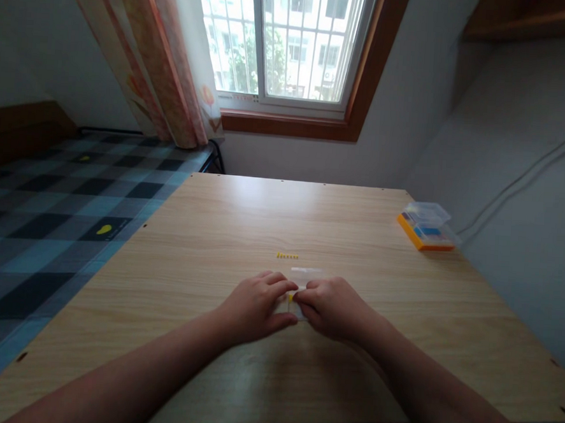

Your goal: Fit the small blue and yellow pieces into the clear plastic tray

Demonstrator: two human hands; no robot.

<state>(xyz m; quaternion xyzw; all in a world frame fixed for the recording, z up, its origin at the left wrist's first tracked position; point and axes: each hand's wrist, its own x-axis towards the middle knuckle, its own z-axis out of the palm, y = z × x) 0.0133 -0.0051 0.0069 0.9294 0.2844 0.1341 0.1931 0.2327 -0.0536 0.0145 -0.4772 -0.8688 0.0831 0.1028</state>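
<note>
A small clear plastic box (pixel 306 273) with its lid raised sits on the wooden table between my hands. My left hand (pixel 257 306) is curved around the left side of the box, fingers and thumb gripping it. From the right, my right hand (pixel 334 307) reaches in with its fingers pinched together at the box. A tiny yellow piece (pixel 291 297) shows beside the right fingertips; whether they hold it is too small to make out. Just beyond the box, several tiny yellow pieces (pixel 288 256) lie in a short row.
An orange case (pixel 421 245) with a clear lid standing open rests at the table's right edge. The light wooden table (pixel 204 232) reaches toward the window wall. A bed with a checked cover (pixel 61 223) adjoins its left side. A cable (pixel 519 178) runs along the right wall.
</note>
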